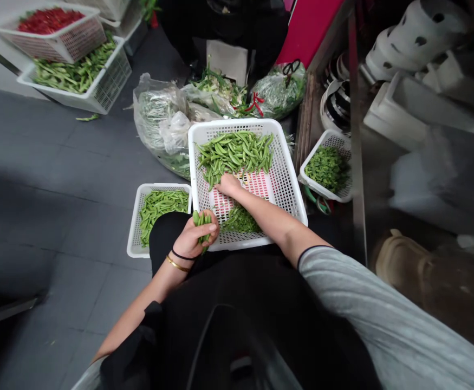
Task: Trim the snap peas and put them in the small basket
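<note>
- While the left hand (pixel 198 238) curls palm-up around a small bunch of green pea pods (pixel 201 221), its fingers hold them tight, just above the near rim of the large white plastic basket (pixel 285 184).
- On that wrist, right behind the hand, sit a thin black band and a gold bangle (pixel 176 264).
- The right hand (pixel 227 185) reaches out from a gray striped sleeve (pixel 362 303), fingers together and not closed on anything, touching the near edge of a heap of loose pods (pixel 234 154) in the large basket.
- Just below the right hand, leafy green trimmings (pixel 240 219) lie in the same basket.
- To the left of the left hand, a small white basket (pixel 137 227) holds more pods (pixel 161 208).
- Well to the right of the right hand, another small white basket (pixel 316 179) holds chopped greens (pixel 326 169).
- Ahead of both hands lie clear plastic bags of greens (pixel 155 124), with scissors (pixel 291 70) on top of one — the farthest things here are two white baskets, one of red chilies (pixel 47 20), one of green stalks (pixel 76 73).
</note>
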{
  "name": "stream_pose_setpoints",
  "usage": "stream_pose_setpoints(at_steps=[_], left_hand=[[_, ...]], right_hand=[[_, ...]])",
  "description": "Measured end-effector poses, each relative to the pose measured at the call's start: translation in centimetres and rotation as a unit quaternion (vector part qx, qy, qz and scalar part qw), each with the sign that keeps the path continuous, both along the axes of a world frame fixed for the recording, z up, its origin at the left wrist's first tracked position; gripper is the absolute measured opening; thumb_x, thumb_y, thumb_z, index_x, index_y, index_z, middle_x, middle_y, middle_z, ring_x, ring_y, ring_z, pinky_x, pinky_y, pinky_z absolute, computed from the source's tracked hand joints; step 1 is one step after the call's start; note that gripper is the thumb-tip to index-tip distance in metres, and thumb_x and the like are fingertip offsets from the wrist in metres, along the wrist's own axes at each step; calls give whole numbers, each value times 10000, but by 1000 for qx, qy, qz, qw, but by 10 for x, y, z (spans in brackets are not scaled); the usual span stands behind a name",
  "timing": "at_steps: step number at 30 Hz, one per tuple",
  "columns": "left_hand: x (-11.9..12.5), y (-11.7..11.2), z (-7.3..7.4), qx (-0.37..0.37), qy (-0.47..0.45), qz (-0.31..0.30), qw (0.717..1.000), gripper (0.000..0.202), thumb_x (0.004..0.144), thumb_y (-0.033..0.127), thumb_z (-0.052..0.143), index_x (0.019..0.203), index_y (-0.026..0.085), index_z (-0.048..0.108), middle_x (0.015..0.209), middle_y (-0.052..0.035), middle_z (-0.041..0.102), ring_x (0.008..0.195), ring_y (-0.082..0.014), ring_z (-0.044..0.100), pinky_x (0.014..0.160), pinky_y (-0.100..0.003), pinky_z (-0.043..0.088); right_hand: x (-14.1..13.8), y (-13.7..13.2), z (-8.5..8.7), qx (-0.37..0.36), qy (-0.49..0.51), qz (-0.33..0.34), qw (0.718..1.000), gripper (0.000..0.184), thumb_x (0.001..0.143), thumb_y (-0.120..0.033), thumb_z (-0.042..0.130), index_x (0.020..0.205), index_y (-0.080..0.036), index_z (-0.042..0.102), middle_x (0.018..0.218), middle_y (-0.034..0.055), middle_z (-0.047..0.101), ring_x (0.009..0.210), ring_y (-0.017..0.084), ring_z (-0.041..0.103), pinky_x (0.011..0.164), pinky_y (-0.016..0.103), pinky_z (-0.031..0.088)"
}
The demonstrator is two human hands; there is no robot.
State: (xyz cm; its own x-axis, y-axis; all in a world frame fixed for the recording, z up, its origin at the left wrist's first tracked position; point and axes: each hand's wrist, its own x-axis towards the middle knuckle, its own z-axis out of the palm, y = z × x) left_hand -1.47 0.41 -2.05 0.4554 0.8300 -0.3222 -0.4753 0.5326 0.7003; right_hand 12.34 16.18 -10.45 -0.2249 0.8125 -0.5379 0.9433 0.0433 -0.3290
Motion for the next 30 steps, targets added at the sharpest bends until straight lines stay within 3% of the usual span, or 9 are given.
stream_pose_setpoints(at_steps=[4, 9, 15, 20, 22, 24, 26, 28, 30], left_hand=[[1, -3, 0, -11, 51, 0, 999, 245, 647, 222, 730, 660, 143, 499, 459, 48, 437, 364, -46, 348, 337, -160, 213], [11, -4, 1, -44, 54, 25, 997, 277, 653, 238, 722, 600, 140, 469, 440, 55, 422, 349, -38, 341, 327, -154, 204], [13, -6, -2, -95, 90, -3, 991, 237, 629, 242, 713, 781, 106, 592, 526, 7, 557, 364, -53, 406, 312, -150, 218], [5, -5, -4, -96, 97, 45, 990, 226, 638, 244, 730, 738, 110, 578, 483, 47, 474, 369, -44, 388, 324, -147, 235], [6, -2, -6, -90, 117, 85, 985, 238, 627, 243, 747, 717, 107, 573, 488, 43, 481, 376, -45, 396, 329, -150, 244], [11, 1, -9, -77, 147, 122, 979, 270, 600, 244, 768, 738, 99, 588, 512, 30, 511, 384, -47, 411, 330, -153, 251], [19, 3, -13, -48, 184, 146, 971, 313, 571, 244, 785, 777, 91, 606, 526, 21, 536, 375, -45, 410, 328, -158, 254], [26, 4, -17, -16, 217, 154, 964, 324, 562, 245, 790, 781, 89, 609, 498, 28, 528, 353, -42, 393, 327, -163, 256], [30, 4, -17, 8, 230, 154, 961, 302, 569, 246, 785, 754, 95, 599, 455, 43, 498, 338, -42, 379, 328, -165, 257]], right_hand=[[27, -14, -5, 30, -17, 4, 999, 339, 871, -230, 434, 1075, -72, 653, 1101, 184, 651, 987, 226, 622, 820, 269, 444], [59, -29, 4, 78, -26, 26, 996, 318, 889, -255, 420, 1060, -127, 656, 1111, 153, 653, 1018, 232, 605, 844, 288, 438], [40, -11, 6, 116, -24, 38, 992, 402, 898, -144, 362, 1276, -145, 499, 1133, 168, 641, 1012, 247, 616, 827, 333, 453], [38, -5, 7, 108, -26, 35, 993, 301, 876, -149, 436, 1106, -49, 600, 1106, 236, 635, 1016, 246, 613, 838, 303, 451], [47, -17, 14, 102, -23, 34, 994, 251, 866, -208, 488, 1003, -65, 642, 1036, 203, 669, 962, 217, 628, 803, 261, 461], [57, -37, 24, 69, 36, 20, 997, 243, 876, -271, 484, 894, -100, 656, 832, 119, 705, 781, 162, 652, 694, 218, 474], [63, -65, 35, 0, 161, -9, 987, 259, 881, -310, 468, 817, -122, 635, 597, 26, 646, 553, 113, 605, 553, 190, 450], [65, -94, 47, -63, 293, -32, 954, 244, 868, -326, 480, 794, -131, 606, 475, -37, 556, 419, 89, 528, 462, 178, 399], [65, -117, 57, -78, 362, -17, 929, 211, 846, -327, 512, 783, -140, 589, 452, -61, 526, 395, 79, 499, 450, 172, 373]])
